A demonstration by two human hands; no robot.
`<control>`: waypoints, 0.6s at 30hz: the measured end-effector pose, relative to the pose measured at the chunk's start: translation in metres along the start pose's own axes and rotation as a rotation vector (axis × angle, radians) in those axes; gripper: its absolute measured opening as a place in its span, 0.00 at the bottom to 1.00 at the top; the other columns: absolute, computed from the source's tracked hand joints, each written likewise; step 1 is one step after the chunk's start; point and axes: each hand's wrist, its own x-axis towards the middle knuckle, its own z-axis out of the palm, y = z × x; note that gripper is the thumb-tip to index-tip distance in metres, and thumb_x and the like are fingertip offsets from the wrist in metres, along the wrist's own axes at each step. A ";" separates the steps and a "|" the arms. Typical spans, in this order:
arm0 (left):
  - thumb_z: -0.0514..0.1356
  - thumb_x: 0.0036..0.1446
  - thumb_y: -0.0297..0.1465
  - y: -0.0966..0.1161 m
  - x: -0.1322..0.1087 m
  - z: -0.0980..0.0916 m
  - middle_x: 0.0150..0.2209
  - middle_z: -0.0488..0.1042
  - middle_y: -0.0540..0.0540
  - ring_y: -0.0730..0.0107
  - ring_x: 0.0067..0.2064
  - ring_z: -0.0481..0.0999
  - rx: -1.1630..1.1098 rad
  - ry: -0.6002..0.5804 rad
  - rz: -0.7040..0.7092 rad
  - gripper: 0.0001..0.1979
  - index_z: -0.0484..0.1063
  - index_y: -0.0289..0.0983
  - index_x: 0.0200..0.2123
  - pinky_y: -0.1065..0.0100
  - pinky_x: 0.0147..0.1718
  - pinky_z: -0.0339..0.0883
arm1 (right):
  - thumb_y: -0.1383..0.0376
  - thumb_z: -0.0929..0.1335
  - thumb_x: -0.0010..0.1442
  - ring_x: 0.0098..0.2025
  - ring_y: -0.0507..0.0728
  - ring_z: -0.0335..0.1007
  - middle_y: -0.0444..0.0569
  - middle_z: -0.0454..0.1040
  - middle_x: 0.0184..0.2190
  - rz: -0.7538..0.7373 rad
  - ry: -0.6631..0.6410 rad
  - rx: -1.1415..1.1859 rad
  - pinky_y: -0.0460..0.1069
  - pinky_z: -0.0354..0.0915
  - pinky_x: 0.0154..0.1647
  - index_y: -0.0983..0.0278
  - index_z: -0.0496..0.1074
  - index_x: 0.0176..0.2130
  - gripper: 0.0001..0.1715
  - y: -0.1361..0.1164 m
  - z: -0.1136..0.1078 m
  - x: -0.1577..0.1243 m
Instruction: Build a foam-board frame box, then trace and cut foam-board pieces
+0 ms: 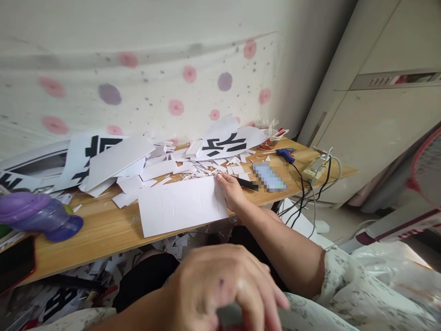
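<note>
Across the table's front edge lies a white rectangular foam board (182, 204) with faint short cut lines on its face. My right hand (231, 189) grips its upper right corner, thumb on top, the other fingers mostly hidden. A black cutter-like tool (245, 183) shows just right of that hand; whether the hand touches it I cannot tell. Close to the camera, over my lap, my left hand (227, 285) hangs in the air, slightly blurred. Its fingers are loosely bent and apart, with nothing visible in them, and it is clear of the board.
White scraps (193, 172) and boards with black characters (225, 145) cover the table's back. A purple bottle (41, 214) and dark phone (17, 262) are at left. At right are a blue glue gun (285, 155), a blurred-out phone (269, 177) and a power strip (315, 168) with cables.
</note>
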 end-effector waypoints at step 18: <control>0.55 0.52 0.45 -0.143 0.042 -0.103 0.26 0.72 0.48 0.60 0.32 0.72 0.584 -0.144 -0.808 0.16 0.68 0.39 0.24 0.64 0.31 0.62 | 0.45 0.69 0.53 0.28 0.53 0.63 0.44 0.69 0.25 0.044 -0.216 -0.209 0.49 0.60 0.31 0.63 0.69 0.29 0.23 -0.003 0.002 -0.008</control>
